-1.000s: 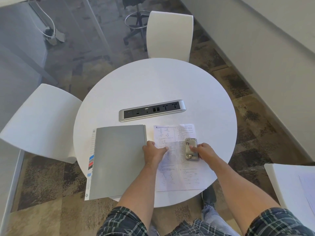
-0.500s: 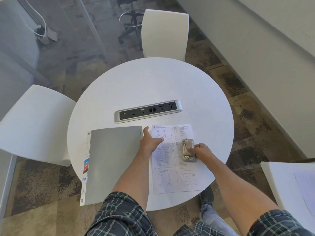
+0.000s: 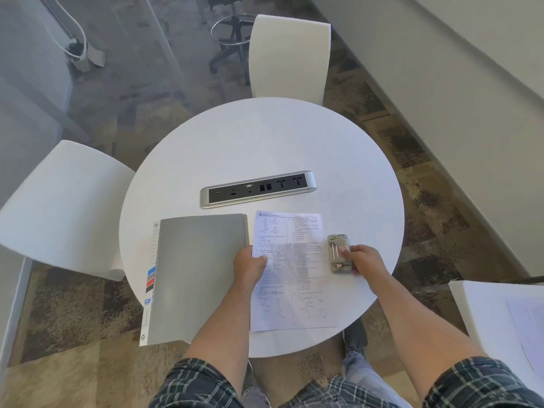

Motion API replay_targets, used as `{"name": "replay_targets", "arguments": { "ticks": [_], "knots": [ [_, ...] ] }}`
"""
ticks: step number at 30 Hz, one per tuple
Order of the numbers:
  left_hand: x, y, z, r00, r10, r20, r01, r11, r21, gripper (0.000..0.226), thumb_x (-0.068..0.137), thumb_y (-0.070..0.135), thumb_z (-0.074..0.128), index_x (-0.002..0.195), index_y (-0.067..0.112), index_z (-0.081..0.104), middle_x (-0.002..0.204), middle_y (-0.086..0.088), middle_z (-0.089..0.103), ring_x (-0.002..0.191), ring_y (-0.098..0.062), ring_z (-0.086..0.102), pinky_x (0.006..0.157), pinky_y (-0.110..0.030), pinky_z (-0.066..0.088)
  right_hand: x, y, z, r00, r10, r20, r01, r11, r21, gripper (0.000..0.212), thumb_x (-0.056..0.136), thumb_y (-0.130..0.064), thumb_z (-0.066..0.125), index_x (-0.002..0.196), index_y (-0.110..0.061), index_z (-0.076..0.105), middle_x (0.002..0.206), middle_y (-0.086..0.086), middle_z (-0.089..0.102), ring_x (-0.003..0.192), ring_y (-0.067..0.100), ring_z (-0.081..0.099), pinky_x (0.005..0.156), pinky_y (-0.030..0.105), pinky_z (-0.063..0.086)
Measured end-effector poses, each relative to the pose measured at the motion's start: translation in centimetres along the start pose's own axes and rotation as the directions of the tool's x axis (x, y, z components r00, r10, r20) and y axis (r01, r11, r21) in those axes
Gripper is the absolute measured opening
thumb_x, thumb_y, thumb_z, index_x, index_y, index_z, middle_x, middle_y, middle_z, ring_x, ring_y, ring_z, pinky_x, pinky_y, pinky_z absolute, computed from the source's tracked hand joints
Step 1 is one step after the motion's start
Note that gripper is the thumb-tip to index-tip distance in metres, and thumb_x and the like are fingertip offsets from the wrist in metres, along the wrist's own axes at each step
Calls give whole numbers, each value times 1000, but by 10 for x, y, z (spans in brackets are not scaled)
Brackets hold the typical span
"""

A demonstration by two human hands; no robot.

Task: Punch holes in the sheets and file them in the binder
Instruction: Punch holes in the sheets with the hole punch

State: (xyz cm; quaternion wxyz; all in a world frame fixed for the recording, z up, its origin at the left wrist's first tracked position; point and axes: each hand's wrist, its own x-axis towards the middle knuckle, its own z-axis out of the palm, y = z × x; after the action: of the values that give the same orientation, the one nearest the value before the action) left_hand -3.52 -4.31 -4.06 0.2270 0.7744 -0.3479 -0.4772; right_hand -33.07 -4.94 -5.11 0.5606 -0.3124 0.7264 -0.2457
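Note:
Printed sheets (image 3: 290, 295) lie on the round white table (image 3: 265, 148), near its front edge. A closed grey binder (image 3: 194, 275) lies just left of them. A small metal hole punch (image 3: 338, 253) sits at the sheets' right edge. My left hand (image 3: 250, 265) pinches the left edge of the sheets, thumb on top, beside the binder. My right hand (image 3: 360, 259) grips the punch from the right, fingertips on its top.
A silver power socket strip (image 3: 259, 188) is set into the table behind the sheets. White chairs stand at the far side (image 3: 290, 57) and on the left (image 3: 63, 207). Another white surface (image 3: 500, 325) with paper is at the right.
My left hand has drawn back from a flat rest on the page and now pinches the sheets' left edge. The punch has shifted right, onto the paper's right edge.

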Motion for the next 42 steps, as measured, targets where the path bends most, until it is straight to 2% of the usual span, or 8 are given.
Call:
{"name": "replay_targets", "arguments": {
  "ticks": [8,12,14,15,16,17,25,42],
  "knots": [
    [5,-11,-5,1000,-18,-20,16,995,-103,8,93,11,68,91,19,71,90,2,74,82,-16,71,68,-28,57,-2,-6,2,989,5,-151,0,1000,30,42,85,-26,84,105,10,74,91,20,73,79,26,59,76,45,51],
    [3,-14,-2,999,-45,-11,42,981,-189,9,92,10,71,92,19,71,93,1,74,88,-21,73,80,-36,61,-6,-11,2,984,-34,-175,25,998,-52,49,85,-27,85,108,14,71,115,32,69,110,49,65,103,59,48],
    [3,-14,0,999,-52,3,51,970,-237,10,93,8,71,94,18,72,96,-1,76,90,-22,73,81,-37,61,-2,-10,0,986,-51,-158,38,996,-84,52,81,-30,87,103,13,72,106,34,70,107,50,65,95,58,53],
    [3,-14,1,999,-49,10,50,966,-255,12,92,7,71,94,19,72,97,-2,76,91,-23,74,83,-39,62,0,-9,0,989,-46,-143,33,995,-91,52,78,-33,89,98,12,73,92,32,72,122,31,42,83,51,56],
    [3,-14,1,999,-49,12,50,963,-263,13,92,6,71,92,19,72,98,-2,76,92,-23,74,84,-40,62,2,-10,0,992,-46,-121,33,994,-107,51,75,-34,91,91,11,74,78,24,69,77,15,47,71,41,52],
    [3,-14,2,999,-48,12,49,962,-267,15,92,6,71,90,20,72,97,-2,76,92,-24,74,85,-41,62,2,-11,0,993,-39,-113,24,991,-131,48,73,-34,92,85,10,75,71,18,66,73,16,49,66,35,44],
    [4,-11,6,997,-81,-9,76,964,-256,11,91,6,72,92,17,73,99,-6,77,92,-26,74,87,-43,61,5,-11,3,993,-42,-110,14,970,-241,32,88,-34,81,81,-2,80,87,20,77,70,19,58,66,31,43],
    [1,-6,15,994,-99,-43,84,962,-260,18,94,6,69,84,22,68,90,0,72,80,-18,69,71,-29,57,9,-10,2,982,-32,-188,-17,967,-254,38,88,-39,81,75,-4,75,68,7,73,64,20,64,59,29,45]
  ]
}}
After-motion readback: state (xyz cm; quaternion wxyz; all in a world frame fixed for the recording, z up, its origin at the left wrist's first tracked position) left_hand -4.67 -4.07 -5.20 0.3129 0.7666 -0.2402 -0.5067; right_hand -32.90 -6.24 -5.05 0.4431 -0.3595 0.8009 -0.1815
